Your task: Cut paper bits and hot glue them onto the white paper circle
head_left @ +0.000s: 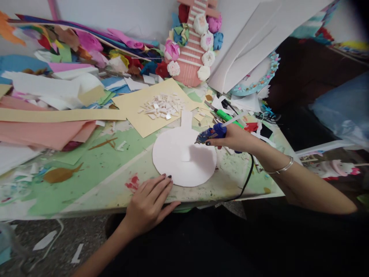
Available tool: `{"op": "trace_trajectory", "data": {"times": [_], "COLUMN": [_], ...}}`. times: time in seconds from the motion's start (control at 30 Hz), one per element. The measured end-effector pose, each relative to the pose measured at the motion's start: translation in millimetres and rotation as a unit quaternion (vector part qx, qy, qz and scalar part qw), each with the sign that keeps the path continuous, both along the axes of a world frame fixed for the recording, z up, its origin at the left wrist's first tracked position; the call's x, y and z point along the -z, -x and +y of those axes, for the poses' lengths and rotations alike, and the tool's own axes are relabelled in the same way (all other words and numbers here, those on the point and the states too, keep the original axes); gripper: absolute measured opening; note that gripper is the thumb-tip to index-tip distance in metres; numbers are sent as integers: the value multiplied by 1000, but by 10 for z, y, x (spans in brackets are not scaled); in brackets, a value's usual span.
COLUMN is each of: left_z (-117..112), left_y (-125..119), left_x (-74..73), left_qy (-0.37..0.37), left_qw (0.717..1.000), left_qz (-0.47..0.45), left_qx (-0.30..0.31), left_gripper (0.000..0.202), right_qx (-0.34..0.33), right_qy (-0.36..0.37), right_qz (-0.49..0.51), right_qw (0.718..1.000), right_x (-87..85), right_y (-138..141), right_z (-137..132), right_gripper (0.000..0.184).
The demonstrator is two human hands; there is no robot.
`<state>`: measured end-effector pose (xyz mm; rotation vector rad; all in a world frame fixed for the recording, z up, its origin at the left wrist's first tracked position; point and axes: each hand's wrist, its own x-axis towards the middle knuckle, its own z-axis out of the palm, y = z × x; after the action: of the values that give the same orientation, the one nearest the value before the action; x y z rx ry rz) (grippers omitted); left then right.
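Observation:
A white round board [175, 169] with a short tab at its far side lies flat on the table in front of me. My right hand [235, 137] is wrapped around a blue glue gun [213, 132], whose nozzle hangs over the right part of the board. A pale glue stick [234, 118] sticks out of the gun's back. My left hand [151, 200] rests flat at the board's near left edge, fingertips touching it and fingers stretched out. Beyond the board, a pile of small white pieces [163, 105] lies on a yellow sheet [144, 125].
A pink guitar-shaped craft with paper flowers [190, 57] leans on the wall. Right of the board lie a green cutter [227, 117] and scraps. Coloured paper sheets [49, 127] cover the table's left. The gun's black cord [248, 179] drops over the front edge.

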<state>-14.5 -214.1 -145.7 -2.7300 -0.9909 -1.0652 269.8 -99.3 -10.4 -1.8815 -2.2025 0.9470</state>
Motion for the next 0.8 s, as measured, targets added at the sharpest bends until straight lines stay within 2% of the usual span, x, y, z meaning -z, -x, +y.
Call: {"op": "trace_trajectory", "data": {"times": [0.13,0.3,0.43,0.57,0.7,0.8], "left_z": [11,13,12,11,15,21], "left_y": [-5,-9,-14,-20,-23,-22], "left_x": [-8,-34,-48,-64,-68,-55], "left_qy": [-3,-9,-10,-6,3,2], "left_qw": [1000,1000,1000,1000,1000,1000], "left_qz": [-3,-1,-2,-4,-8,-14], "left_qx": [3,2,2,1,-1,-3], "left_gripper": [42,40,40,39,39,39], "right_qx": [-8,-39,-62,-17,45,32], "right_qy": [5,69,57,8,-8,34], "right_qz": [13,83,129,134,97,77], "right_qw": [1000,993,988,991,994,996], "right_x": [-1,100,273,415,361,265], "right_y": [-72,36,255,303,120,72], "right_z": [-177,-250,-95,149,142,-34], "right_gripper": [39,38,34,37,39,37]}}
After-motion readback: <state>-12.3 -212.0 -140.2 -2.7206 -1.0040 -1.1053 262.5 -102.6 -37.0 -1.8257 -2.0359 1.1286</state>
